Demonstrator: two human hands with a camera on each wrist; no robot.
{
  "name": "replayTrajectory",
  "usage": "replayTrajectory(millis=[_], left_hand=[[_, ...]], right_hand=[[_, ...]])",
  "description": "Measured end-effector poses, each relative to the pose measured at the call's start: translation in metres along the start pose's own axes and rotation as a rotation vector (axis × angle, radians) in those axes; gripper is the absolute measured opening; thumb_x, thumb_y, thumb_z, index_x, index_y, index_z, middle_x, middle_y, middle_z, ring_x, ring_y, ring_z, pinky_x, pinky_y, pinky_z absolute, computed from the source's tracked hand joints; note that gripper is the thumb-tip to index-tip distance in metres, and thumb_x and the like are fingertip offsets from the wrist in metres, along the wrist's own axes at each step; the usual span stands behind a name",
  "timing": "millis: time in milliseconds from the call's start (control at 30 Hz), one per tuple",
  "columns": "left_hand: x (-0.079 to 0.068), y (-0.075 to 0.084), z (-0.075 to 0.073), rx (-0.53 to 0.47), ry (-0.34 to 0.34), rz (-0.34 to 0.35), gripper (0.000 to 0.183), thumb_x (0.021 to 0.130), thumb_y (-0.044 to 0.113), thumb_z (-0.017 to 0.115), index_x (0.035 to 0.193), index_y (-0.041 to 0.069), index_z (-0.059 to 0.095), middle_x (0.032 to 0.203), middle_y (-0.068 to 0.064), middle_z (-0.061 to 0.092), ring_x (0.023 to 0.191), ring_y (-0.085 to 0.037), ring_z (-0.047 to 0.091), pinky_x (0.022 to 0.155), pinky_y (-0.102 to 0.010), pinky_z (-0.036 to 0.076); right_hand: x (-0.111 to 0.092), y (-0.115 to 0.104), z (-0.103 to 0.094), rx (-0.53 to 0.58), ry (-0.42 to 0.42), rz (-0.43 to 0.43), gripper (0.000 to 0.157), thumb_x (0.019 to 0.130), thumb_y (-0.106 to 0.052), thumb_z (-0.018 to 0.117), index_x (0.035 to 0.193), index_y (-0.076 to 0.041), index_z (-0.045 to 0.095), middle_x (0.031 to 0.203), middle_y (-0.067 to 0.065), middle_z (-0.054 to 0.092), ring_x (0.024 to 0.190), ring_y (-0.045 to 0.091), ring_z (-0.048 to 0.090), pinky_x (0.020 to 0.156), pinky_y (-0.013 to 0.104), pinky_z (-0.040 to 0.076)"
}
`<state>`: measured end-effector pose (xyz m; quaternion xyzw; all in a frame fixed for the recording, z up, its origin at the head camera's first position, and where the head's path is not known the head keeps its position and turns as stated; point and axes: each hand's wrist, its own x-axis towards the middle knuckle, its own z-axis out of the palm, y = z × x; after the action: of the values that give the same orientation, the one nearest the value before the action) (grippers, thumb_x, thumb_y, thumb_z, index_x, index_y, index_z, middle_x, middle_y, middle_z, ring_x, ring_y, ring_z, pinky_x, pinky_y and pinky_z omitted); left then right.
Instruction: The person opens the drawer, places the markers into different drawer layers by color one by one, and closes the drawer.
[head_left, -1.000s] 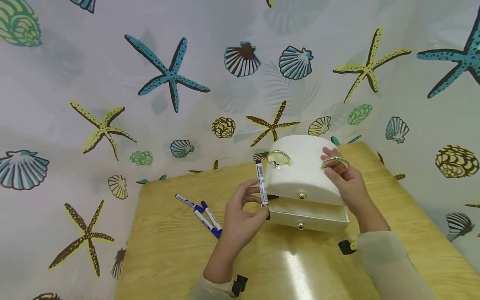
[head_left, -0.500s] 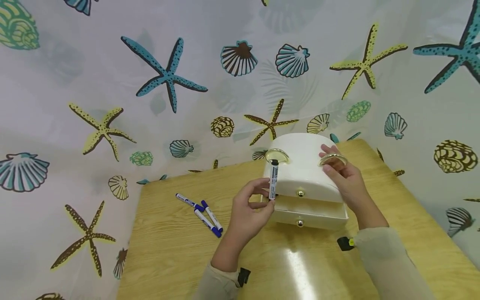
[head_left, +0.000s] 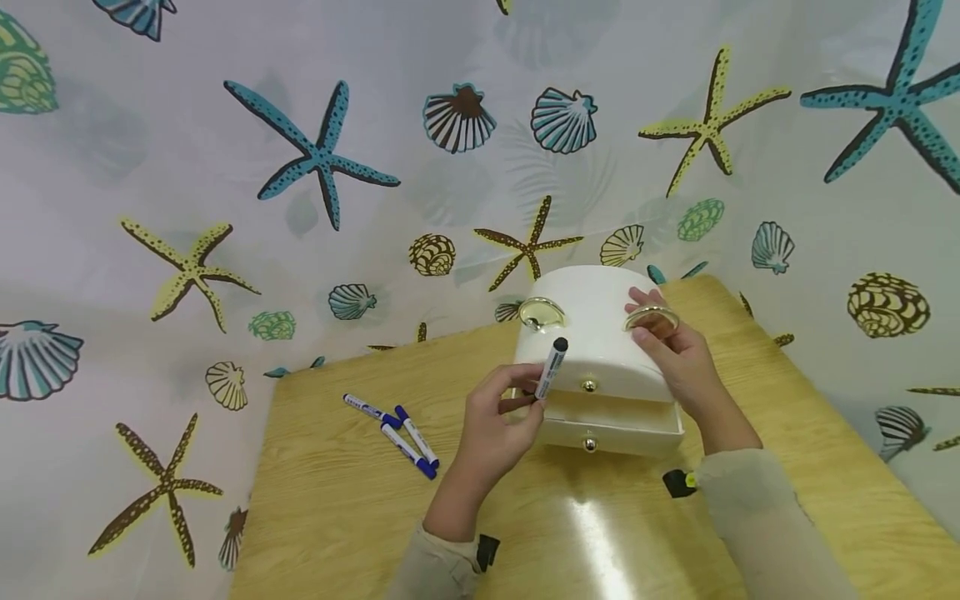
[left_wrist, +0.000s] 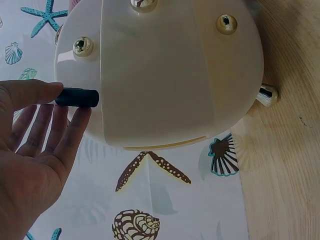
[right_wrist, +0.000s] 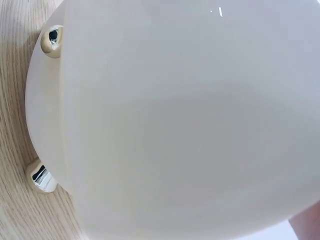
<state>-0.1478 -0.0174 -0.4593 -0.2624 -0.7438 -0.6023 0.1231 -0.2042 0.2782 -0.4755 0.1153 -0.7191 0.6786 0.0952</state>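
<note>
In the head view my left hand (head_left: 501, 423) pinches a white marker (head_left: 550, 377) with a black end between thumb and fingers. The marker leans right, in front of the left part of a white, round-topped drawer box (head_left: 592, 304). In the left wrist view the marker's black end (left_wrist: 77, 97) sticks out past the thumb, close to the box front. My right hand (head_left: 686, 367) holds the gold handle (head_left: 651, 315) on the box's right side, thumb in front and fingers behind. The lower drawer (head_left: 611, 437) is pulled out; its visible inside is pale.
Several blue-capped markers (head_left: 408, 450) lie together on the wooden table (head_left: 330, 508), left of the box. A second gold handle (head_left: 542, 312) stands on the box's left. A shell-and-starfish patterned cloth (head_left: 375, 275) hangs behind the table.
My left hand has moved right, bringing the marker from beside the box to in front of it. The marker has tipped from upright to leaning right. The right hand stays on the handle.
</note>
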Motion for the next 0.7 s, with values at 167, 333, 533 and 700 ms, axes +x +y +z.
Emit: replayTrajectory(millis=[167, 333, 533, 700], left_hand=[[-0.001, -0.005, 0.001, 0.031, -0.021, 0.053, 0.040, 0.087, -0.015, 0.075, 0.118, 0.010, 0.074, 0.111, -0.007, 0.075, 0.099, -0.024, 0.075, 0.086, -0.034, 0.066], [-0.005, -0.009, 0.001, 0.126, -0.065, 0.082, 0.035, 0.085, -0.012, 0.079, 0.114, 0.007, 0.075, 0.113, -0.006, 0.075, 0.109, -0.020, 0.073, 0.099, -0.034, 0.062], [-0.012, -0.009, 0.003, 0.175, -0.064, 0.102, 0.027, 0.089, 0.005, 0.084, 0.114, 0.007, 0.074, 0.117, -0.007, 0.074, 0.118, -0.019, 0.068, 0.104, -0.036, 0.058], [-0.019, -0.002, 0.009, 0.151, -0.018, 0.124, 0.021, 0.092, 0.015, 0.083, 0.110, 0.008, 0.075, 0.109, -0.007, 0.075, 0.104, -0.023, 0.069, 0.090, -0.037, 0.061]], right_hand=[[0.000, -0.002, 0.000, -0.013, -0.006, 0.019, 0.024, 0.109, -0.021, 0.061, 0.127, -0.009, 0.071, 0.167, -0.006, 0.045, 0.166, 0.010, 0.009, 0.135, 0.051, -0.009], [-0.002, -0.002, 0.000, -0.006, -0.002, 0.024, 0.025, 0.109, -0.020, 0.061, 0.128, -0.008, 0.071, 0.167, -0.007, 0.046, 0.166, 0.011, 0.010, 0.135, 0.050, -0.009], [-0.003, 0.000, 0.001, -0.021, 0.009, 0.019, 0.024, 0.109, -0.020, 0.061, 0.127, -0.008, 0.071, 0.167, -0.006, 0.047, 0.166, 0.011, 0.011, 0.136, 0.044, -0.006], [-0.001, 0.001, 0.001, -0.002, 0.016, 0.005, 0.022, 0.109, -0.017, 0.062, 0.126, -0.007, 0.072, 0.166, -0.005, 0.048, 0.166, 0.011, 0.011, 0.137, 0.039, -0.003]])
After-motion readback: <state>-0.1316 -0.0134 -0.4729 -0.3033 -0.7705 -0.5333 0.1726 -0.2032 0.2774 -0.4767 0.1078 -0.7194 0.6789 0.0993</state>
